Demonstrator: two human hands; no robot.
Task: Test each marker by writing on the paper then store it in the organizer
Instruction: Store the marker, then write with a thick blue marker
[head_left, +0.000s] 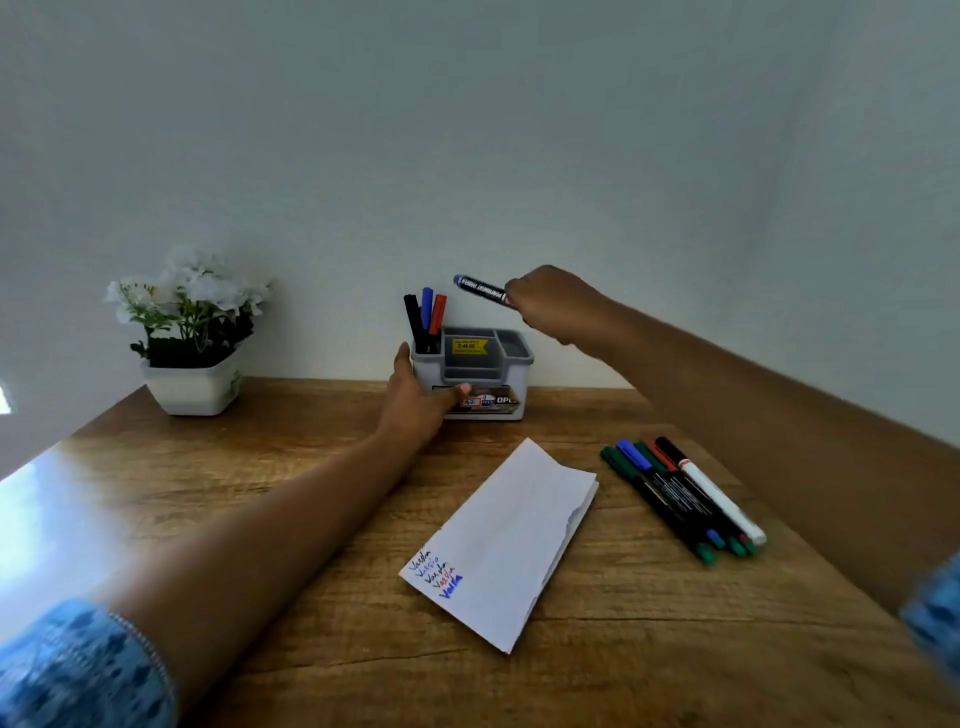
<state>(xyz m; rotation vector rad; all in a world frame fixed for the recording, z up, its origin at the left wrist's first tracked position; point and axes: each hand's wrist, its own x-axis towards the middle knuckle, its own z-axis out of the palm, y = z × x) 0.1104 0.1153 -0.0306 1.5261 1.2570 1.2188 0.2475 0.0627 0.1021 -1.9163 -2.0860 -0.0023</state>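
Note:
A grey organizer (511, 358) stands at the back of the wooden table against the wall. Its left compartment holds a black, a blue and a red marker (427, 314), upright. My left hand (415, 405) grips the organizer's front left corner. Above and to the right of it, my right hand (553, 304) holds a blue-capped black marker (480, 289) in the air, nearly level, its cap pointing left. A folded white paper (511, 530) lies in the middle of the table with several written lines at its near corner. Several more markers (680, 496) lie side by side to the paper's right.
A white pot with white flowers (192, 332) stands at the back left of the table (260, 467). A plain wall rises right behind the organizer. Glare covers the table's left edge. Blue patterned sleeves show at both lower corners.

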